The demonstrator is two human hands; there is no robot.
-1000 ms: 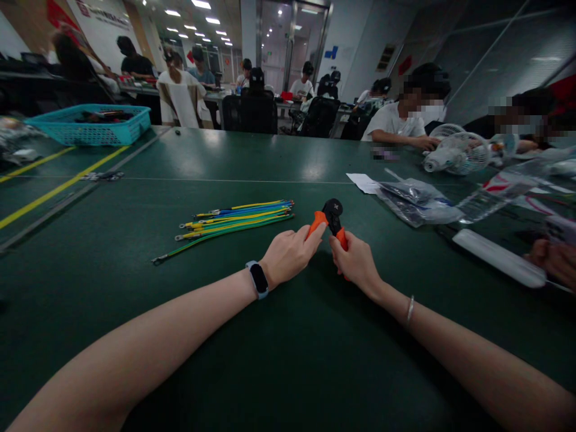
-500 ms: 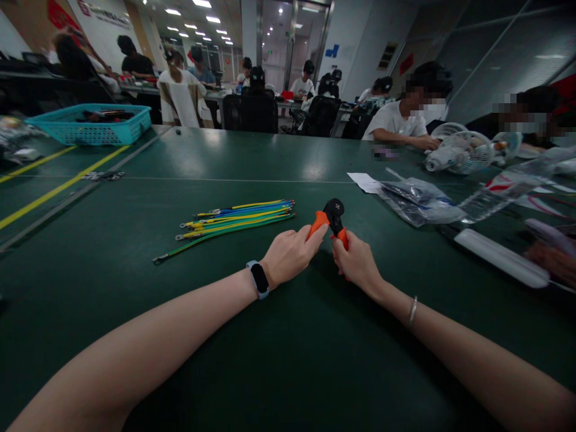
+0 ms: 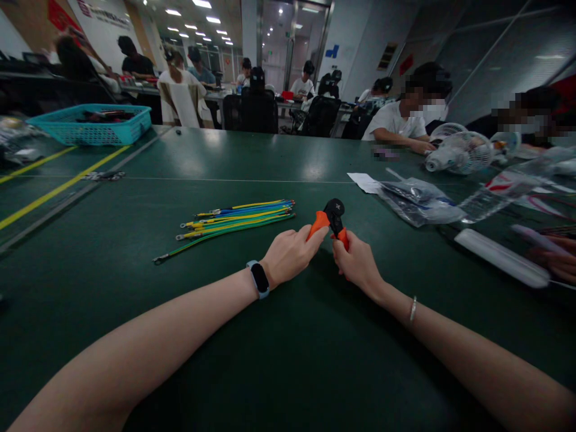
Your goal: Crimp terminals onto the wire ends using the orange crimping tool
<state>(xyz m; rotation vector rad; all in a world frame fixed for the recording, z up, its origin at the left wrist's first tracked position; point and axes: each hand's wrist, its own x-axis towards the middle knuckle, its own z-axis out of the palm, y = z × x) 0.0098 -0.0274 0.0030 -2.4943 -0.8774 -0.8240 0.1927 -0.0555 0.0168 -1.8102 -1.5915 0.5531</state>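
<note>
A crimping tool [image 3: 335,211] with a black head and orange handles is held between my two hands, its head pointing away from me. My left hand [image 3: 290,253] is closed round the left handle. The other handle is in the grip of my right hand [image 3: 357,259]. The two handles stand spread apart. To the left of my left hand lies a bundle of wires [image 3: 243,219], yellow, blue and green, several with metal ring lugs on their left ends. One green wire [image 3: 198,241] lies slightly apart, nearest to my left wrist.
A turquoise basket [image 3: 130,127] with dark items stands back left. To the right lie a clear plastic bag [image 3: 418,201], a paper sheet [image 3: 363,182], a long white bar-shaped object [image 3: 501,257] and a white fan [image 3: 468,153]. Another person's hand [image 3: 560,255] shows at the right edge.
My hands and the crimping tool have hardly moved. At the right edge, the other person's hand and the pale object in it have shifted a little.
</note>
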